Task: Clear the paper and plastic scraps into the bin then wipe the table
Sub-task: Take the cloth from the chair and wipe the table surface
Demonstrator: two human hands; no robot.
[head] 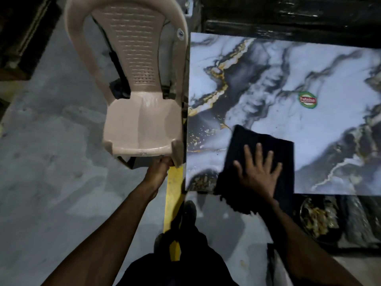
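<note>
Two hands at work, wiping step in hand. Right hand: fingers straight and spread, palm flat, pressing a dark cloth onto the marble-patterned table at the 7 o'clock corner of its top; the cloth's near edge hangs over the table's front rim. Left hand: reaching to the front edge of a beige plastic chair that stands just beside the table at its 9 o'clock side; fingers seem curled under the seat rim, though the dim light leaves the grip uncertain. No paper or plastic scraps show on the table top, so clearing looks done; the bin is not in view. One round green-and-red sticker sits toward 3 o'clock. Next move, by my reckoning: sweep the cloth outward toward 12 and 3 o'clock, keeping steady flat pressure across the unwiped marble.
</note>
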